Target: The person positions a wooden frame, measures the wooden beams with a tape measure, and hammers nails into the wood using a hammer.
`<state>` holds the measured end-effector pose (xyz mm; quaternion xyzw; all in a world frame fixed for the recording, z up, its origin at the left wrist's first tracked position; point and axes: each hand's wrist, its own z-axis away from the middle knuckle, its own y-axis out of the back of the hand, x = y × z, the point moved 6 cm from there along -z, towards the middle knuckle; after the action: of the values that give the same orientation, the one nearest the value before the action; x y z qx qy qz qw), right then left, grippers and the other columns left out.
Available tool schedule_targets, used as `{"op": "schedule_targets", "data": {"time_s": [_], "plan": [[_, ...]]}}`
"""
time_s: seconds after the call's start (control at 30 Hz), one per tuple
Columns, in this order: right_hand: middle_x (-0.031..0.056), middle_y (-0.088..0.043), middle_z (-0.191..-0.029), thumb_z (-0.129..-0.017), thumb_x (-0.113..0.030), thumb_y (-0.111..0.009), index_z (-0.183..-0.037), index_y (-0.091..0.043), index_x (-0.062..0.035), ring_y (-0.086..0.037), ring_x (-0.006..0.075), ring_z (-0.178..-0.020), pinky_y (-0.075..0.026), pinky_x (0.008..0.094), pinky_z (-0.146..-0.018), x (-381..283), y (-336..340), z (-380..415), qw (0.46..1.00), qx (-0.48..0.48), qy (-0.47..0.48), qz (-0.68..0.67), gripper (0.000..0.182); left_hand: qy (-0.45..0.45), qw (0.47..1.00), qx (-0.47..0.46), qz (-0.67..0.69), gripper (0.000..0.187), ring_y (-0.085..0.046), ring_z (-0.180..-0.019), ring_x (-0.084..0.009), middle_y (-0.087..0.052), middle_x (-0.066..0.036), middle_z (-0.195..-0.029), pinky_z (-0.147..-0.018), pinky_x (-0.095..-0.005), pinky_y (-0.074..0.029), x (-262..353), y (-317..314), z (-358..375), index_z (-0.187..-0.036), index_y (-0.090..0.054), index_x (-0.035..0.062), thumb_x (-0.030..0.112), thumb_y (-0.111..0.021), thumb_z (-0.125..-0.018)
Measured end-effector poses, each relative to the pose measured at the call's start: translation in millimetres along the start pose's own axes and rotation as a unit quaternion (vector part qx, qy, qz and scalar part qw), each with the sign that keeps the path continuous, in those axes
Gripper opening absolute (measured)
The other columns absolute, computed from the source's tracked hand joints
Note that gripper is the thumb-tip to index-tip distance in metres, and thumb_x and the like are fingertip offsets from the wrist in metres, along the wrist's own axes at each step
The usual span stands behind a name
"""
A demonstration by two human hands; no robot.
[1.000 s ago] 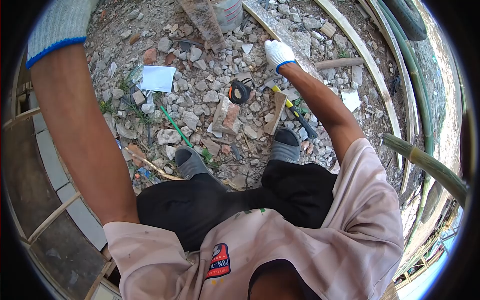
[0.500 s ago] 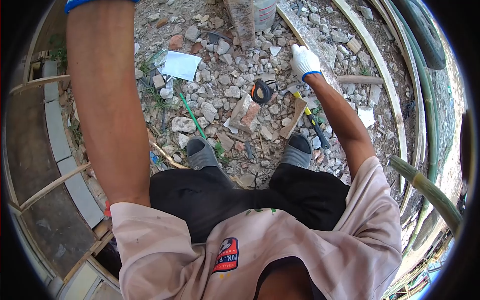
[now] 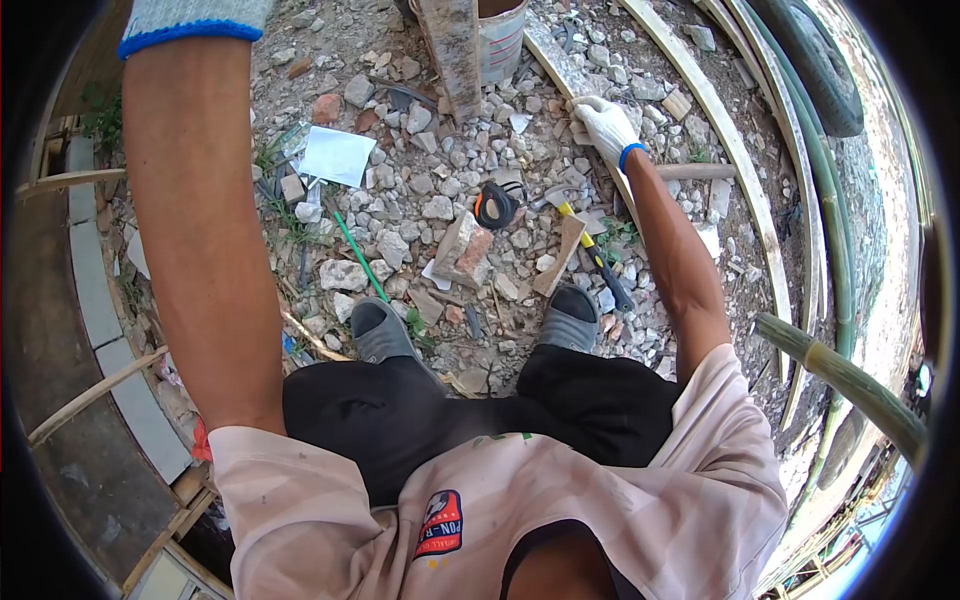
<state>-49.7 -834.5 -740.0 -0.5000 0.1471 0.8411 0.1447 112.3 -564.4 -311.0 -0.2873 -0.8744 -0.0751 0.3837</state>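
Note:
My left hand [image 3: 195, 18], in a white glove with a blue cuff, reaches past the top left edge; its fingers are out of view. My right hand [image 3: 606, 128], gloved the same way, has its fingers closed at the edge of a long wooden board [image 3: 552, 58] on the rubble. Below it lie a hammer [image 3: 601, 262] with a yellow and black handle and a short wood piece [image 3: 562, 255]. A black and orange tape measure [image 3: 495, 205] rests on the stones beside a broken brick block [image 3: 463, 250].
An upright plank [image 3: 450, 55] and a bucket [image 3: 500, 45] stand at the top. White paper [image 3: 337, 156] and a green stick [image 3: 358, 255] lie left of centre. Curved wood strips [image 3: 735, 165], a tire [image 3: 815, 75] and bamboo [image 3: 845, 375] are on the right.
The view has shifted, so the ground objects appear farther left and slightly lower. More of my left glove shows at the top. My right hand remains at the board.

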Motion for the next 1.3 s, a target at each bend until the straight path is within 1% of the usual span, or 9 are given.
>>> {"op": "schedule_targets", "data": {"time_s": [0.3,0.33,0.37,0.5,0.7,0.9,1.03,1.07,1.3], "plan": [[-0.0020,-0.054,-0.083,-0.095,-0.016,-0.053,-0.105,-0.064,-0.0087,-0.053,0.0086,-0.072,-0.052,0.0279,-0.069,-42,-36,25,0.988,-0.069,0.010,-0.136,0.016,0.126,0.984,0.122,0.038,0.009,-0.038,-0.053,-0.0049,-0.051,0.007,-0.070,-0.045,-0.0217,-0.027,8,-29,-7,-0.091,-0.063,0.0181,0.025,-0.068,-0.095],[-0.0028,-0.054,-0.078,-0.097,-0.017,-0.052,-0.106,-0.063,-0.0092,-0.053,0.0086,-0.069,-0.050,0.0278,-0.064,-60,-45,32,0.986,-0.083,0.014,-0.143,0.017,0.143,0.985,0.064,0.068,0.012,-0.049,-0.060,-0.0068,-0.058,0.003,-0.074,-0.052,-0.0214,-0.039,2,-18,-9,-0.094,-0.066,0.0108,0.022,-0.068,-0.094],[-0.0028,-0.053,-0.075,-0.100,-0.023,-0.052,-0.109,-0.062,-0.0095,-0.053,0.0087,-0.063,-0.048,0.0262,-0.059,-68,-51,30,0.987,-0.081,0.032,-0.137,0.019,0.173,0.972,0.032,0.154,0.013,-0.039,-0.069,-0.0076,-0.050,0.004,-0.084,-0.058,-0.0257,-0.029,-16,-2,-11,-0.105,-0.064,0.0114,0.017,-0.069,-0.095],[0.0019,-0.059,-0.081,-0.103,-0.027,-0.053,-0.113,-0.061,0.0006,-0.057,0.0107,-0.067,-0.051,0.0290,-0.061,-175,-63,77,0.986,-0.060,0.147,-0.059,0.031,0.034,0.980,0.014,-0.196,0.041,-0.045,-0.070,-0.0064,-0.058,0.000,-0.091,-0.063,-0.0197,-0.038,2,-4,-5,-0.124,-0.062,-0.0006,0.030,-0.065,-0.097],[0.0064,-0.067,-0.090,-0.101,-0.018,-0.061,-0.112,-0.061,0.0023,-0.064,0.0100,-0.074,-0.054,0.0268,-0.067,-317,-66,154,0.899,-0.008,0.379,-0.220,0.023,0.114,0.986,0.058,-0.110,0.028,-0.039,-0.067,-0.0070,-0.043,0.003,-0.079,-0.058,-0.0242,-0.036,8,-14,-2,-0.111,-0.063,0.0044,0.030,-0.061,-0.101],[0.0077,-0.073,-0.097,-0.096,-0.017,-0.066,-0.117,-0.069,-0.0049,-0.071,0.0143,-0.086,-0.057,0.0294,-0.077,-410,-84,217,0.740,0.204,0.641,0.022,0.025,0.125,0.983,0.091,-0.096,0.038,-0.047,-0.076,-0.0069,-0.054,0.000,-0.086,-0.067,-0.0236,-0.039,7,-16,-4,-0.117,-0.064,-0.0003,0.033,-0.063,-0.099],[0.0091,-0.075,-0.105,-0.093,-0.016,-0.072,-0.118,-0.073,-0.0072,-0.072,0.0149,-0.093,-0.058,0.0295,-0.083,-420,-96,213,0.719,0.216,0.649,0.124,0.026,0.121,0.988,0.086,-0.052,0.042,-0.058,-0.097,-0.0118,-0.066,-0.009,-0.106,-0.088,-0.0271,-0.046,4,-15,-3,-0.119,-0.065,-0.0055,0.031,-0.066,-0.098],[0.0135,-0.072,-0.096,-0.089,-0.018,-0.070,-0.107,-0.074,-0.0083,-0.071,0.0300,-0.083,-0.056,0.0356,-0.073,-422,-97,213,0.683,0.236,0.684,0.099,0.021,0.104,0.990,0.086,-0.050,0.039,-0.058,-0.095,-0.0109,-0.066,-0.008,-0.103,-0.086,-0.0267,-0.047,2,-14,-5,-0.118,-0.065,-0.0050,0.029,-0.066,-0.098],[0.0144,-0.067,-0.088,-0.086,-0.015,-0.072,-0.097,-0.073,-0.0069,-0.068,0.0312,-0.078,-0.055,0.0390,-0.069,-440,-100,224,0.666,0.246,0.685,0.163,0.014,0.110,0.986,0.092,-0.086,0.037,-0.060,-0.093,-0.0116,-0.068,-0.006,-0.101,-0.084,-0.0269,-0.049,7,-17,-3,-0.119,-0.066,-0.0040,0.027,-0.065,-0.099]]}}
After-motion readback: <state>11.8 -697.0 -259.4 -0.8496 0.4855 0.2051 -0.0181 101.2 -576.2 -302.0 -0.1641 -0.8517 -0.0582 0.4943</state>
